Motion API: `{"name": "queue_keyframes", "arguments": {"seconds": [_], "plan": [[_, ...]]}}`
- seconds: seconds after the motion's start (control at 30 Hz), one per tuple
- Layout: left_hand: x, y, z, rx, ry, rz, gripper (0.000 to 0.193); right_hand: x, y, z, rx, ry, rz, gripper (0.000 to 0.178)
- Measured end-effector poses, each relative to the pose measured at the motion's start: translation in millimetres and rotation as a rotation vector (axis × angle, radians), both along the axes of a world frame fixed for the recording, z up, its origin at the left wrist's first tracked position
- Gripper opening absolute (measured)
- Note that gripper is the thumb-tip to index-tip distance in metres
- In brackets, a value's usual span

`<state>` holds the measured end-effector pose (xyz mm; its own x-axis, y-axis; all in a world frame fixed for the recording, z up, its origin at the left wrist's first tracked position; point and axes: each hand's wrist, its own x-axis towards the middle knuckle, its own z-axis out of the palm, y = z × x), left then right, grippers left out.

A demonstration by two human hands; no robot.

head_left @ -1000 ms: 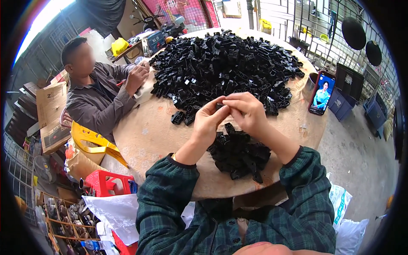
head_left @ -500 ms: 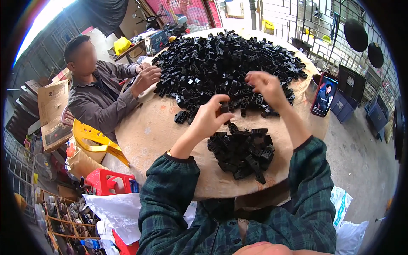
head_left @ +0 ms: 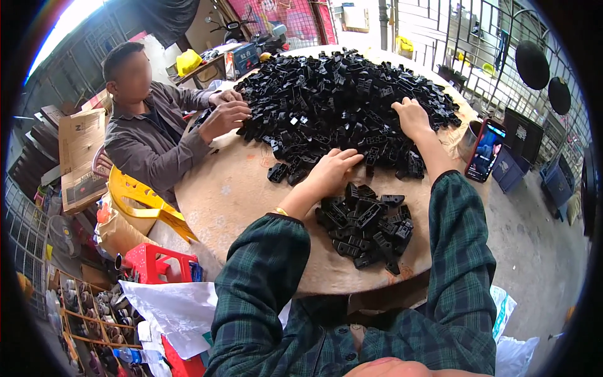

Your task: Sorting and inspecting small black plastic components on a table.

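A large heap of small black plastic parts [head_left: 339, 94] covers the far half of the round table. My right hand [head_left: 414, 119] reaches onto its right side, fingertips down among the parts and a little apart, with no part visibly held. Between that heap and a smaller pile of black parts [head_left: 367, 229] close to me is my left hand [head_left: 330, 174]. Its fingers curl toward the heap's near edge, and what they close on is hidden beneath them.
A patterned cloth covers the table [head_left: 220, 213]. Across to the left, a co-worker's hands [head_left: 229, 116] handle parts at the heap's edge. A phone [head_left: 485, 151] stands upright at the right edge. A yellow chair [head_left: 141, 201] and red stool [head_left: 157, 264] are at left.
My right hand has moved from above the heap down onto its right side. My left hand has turned palm-down and shifted right, lower beside the heap. The view has shifted slightly.
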<state>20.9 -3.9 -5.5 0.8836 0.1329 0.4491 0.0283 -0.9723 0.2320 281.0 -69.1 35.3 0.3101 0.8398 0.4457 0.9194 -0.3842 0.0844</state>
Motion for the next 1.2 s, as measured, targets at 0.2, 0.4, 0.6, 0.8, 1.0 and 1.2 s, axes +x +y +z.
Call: {"name": "queue_keyframes", "arguments": {"seconds": [0.2, 0.4, 0.6, 0.8, 1.0, 1.2], "plan": [[1.4, 3.6, -5.8, -0.027, -0.077, 0.092, 0.030, -1.6, -22.6, -0.3, 0.482, 0.195, 0.181, 0.027], [-7.7, 1.9, 17.1, -1.703, -0.124, -0.127, 0.029, -106.1, -60.9, 25.3, 0.541, 1.345, 0.725, 0.026], [-13.9, -16.6, 34.9, -1.903, -0.077, -0.365, 0.034, -122.3, -68.2, 3.4, 0.455, 1.189, 0.843, 0.032], [-16.7, -32.8, 33.2, -1.705, -0.334, -0.140, 0.022, -130.2, -62.4, -12.4, 0.534, 1.284, 0.719, 0.033], [-15.4, -38.7, 33.7, -1.243, -0.380, 0.006, 0.023, -135.7, -67.1, -11.3, 0.567, 1.372, 0.734, 0.033], [-19.5, -40.7, 42.1, -1.152, -0.450, 0.058, 0.027, -135.9, -75.2, -0.9, 0.545, 1.468, 0.741, 0.034]]}}
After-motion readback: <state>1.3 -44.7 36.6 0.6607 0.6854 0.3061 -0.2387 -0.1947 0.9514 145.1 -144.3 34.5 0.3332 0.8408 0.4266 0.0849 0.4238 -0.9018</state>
